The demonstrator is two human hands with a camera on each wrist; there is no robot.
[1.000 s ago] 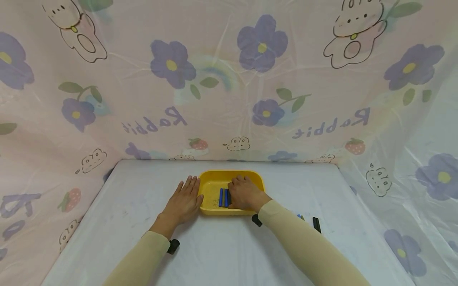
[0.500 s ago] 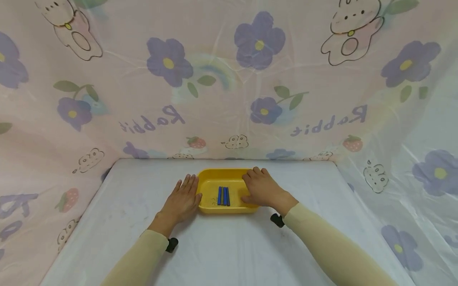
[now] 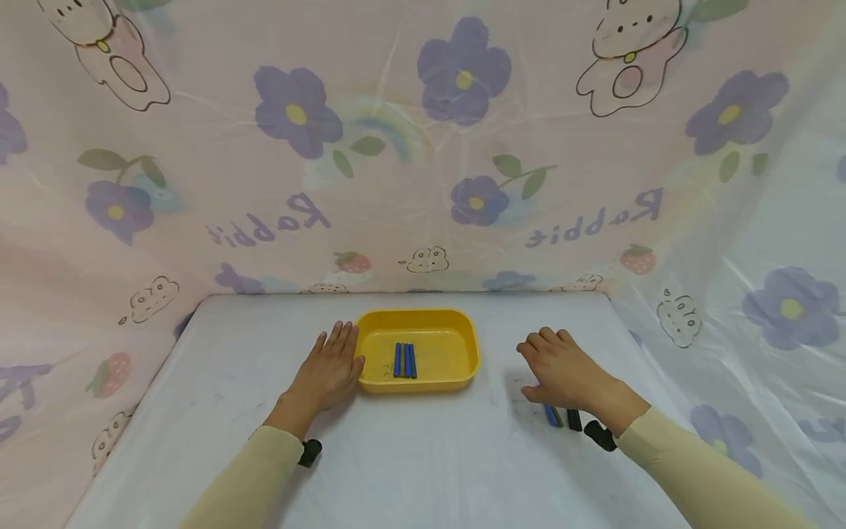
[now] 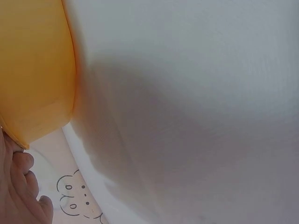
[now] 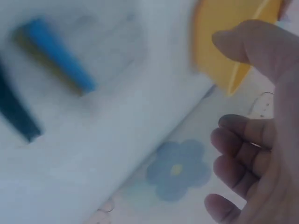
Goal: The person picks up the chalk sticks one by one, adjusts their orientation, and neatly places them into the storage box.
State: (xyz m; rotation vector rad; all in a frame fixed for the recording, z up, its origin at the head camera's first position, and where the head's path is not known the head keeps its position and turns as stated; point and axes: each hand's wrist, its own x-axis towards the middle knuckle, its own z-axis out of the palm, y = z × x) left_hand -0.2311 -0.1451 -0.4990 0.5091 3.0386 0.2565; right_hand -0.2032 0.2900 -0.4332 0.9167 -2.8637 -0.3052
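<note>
A shallow yellow tray (image 3: 456, 383) stands on the white table, with several slim blue and dark sticks (image 3: 405, 361) lying side by side in it. Straight fingers of my left hand (image 3: 327, 373) rest along the tray's left rim, the thumb at its front corner. To the right of the tray, my right hand (image 3: 562, 371) hovers with fingers loosely bent and nothing between them. Partly hidden under it in the head view are a blue stick (image 5: 60, 53) with an olive one beside it, and a dark green stick (image 5: 16, 109), blurred in the right wrist view.
A printed curtain (image 3: 370, 206) with flowers and rabbits hangs behind and on both sides of the table (image 3: 423, 455). A small black device (image 3: 600, 435) sits at the right wrist, and another black device (image 3: 310, 452) at the left.
My right hand has left the inside of the tray and moved right, over the loose sticks on the table. The left hand stays at the tray's left rim.
</note>
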